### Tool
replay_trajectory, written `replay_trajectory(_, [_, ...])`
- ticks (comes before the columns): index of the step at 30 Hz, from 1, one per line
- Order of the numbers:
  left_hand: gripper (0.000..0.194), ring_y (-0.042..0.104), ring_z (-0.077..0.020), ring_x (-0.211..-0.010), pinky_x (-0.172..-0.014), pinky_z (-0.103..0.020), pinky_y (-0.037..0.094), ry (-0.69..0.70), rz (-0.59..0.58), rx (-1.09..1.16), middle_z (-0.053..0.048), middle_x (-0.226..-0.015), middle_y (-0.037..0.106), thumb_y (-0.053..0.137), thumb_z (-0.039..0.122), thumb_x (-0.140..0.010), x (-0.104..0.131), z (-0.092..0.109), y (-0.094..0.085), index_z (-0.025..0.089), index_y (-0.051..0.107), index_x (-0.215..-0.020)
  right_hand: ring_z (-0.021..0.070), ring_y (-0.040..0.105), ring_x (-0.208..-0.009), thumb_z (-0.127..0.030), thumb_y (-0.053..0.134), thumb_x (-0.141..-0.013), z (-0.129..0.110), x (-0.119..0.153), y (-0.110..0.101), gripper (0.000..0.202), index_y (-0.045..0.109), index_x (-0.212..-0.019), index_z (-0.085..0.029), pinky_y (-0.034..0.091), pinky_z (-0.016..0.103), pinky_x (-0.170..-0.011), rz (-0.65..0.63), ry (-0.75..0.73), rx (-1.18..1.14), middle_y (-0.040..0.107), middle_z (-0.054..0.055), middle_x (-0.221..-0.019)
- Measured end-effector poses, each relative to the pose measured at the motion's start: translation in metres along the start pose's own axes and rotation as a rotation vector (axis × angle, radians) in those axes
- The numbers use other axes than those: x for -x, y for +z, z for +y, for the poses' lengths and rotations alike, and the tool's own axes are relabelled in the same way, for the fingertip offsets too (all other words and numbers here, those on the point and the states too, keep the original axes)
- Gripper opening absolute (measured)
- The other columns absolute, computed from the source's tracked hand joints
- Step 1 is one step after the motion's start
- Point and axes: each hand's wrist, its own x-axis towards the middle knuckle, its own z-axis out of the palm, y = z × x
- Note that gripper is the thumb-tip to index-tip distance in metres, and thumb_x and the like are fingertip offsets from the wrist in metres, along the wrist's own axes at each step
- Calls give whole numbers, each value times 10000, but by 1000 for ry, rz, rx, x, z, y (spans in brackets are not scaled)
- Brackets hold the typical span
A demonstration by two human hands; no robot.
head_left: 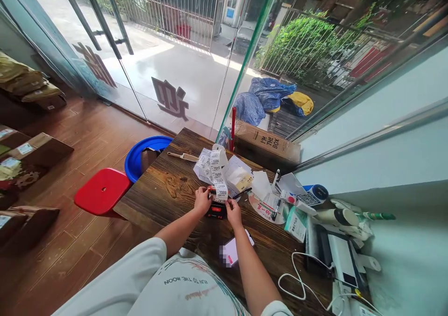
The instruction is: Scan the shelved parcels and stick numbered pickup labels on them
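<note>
A small black and red label printer sits on the dark wooden table in front of me. Out of its top runs a long strip of white number labels, with printed numbers such as 7004 and 7009, curling away over other papers. My left hand is closed around the printer's left side, its fingertips by the red edge. On the other side, my right hand pinches the strip's right edge close to the printer's slot. A phone with a lit screen lies beneath my right forearm.
A brush lies toward the far edge. Right of the labels are loose papers, a round fan and a pen. A white cable loops near a machine. Left stand a red stool and a blue tub.
</note>
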Motion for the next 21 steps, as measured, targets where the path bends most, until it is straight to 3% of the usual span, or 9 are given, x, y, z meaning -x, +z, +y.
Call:
replay_trajectory(8, [329, 537, -202, -1010, -865, -405, 467, -20, -10, -5, -78, -1141, 547, 581, 317, -836, 10, 4, -7, 160, 541, -1123, 176, 628, -833, -361, 553, -881, -4, 4, 0, 224, 622, -859, -149, 516, 397, -787, 10, -16, 5, 659, 26, -883])
replay_trajectory(14, [209, 566, -182, -966, -861, -400, 476, -45, -74, -71, -61, -1026, 606, 537, 330, -870, 8, 16, -7, 143, 602, -935, 173, 625, -812, -379, 544, -883, -4, 5, 1, 241, 619, -856, -152, 511, 394, -781, 28, -6, 10, 654, 19, -850])
replay_trajectory(21, [237, 585, -175, -939, -854, -399, 487, -112, -111, -110, -60, -1011, 624, 530, 361, -874, 7, 26, -16, 145, 612, -928, 169, 623, -797, -377, 541, -885, -2, 4, 4, 240, 617, -863, -150, 514, 388, -768, 40, -8, 12, 650, 18, -848])
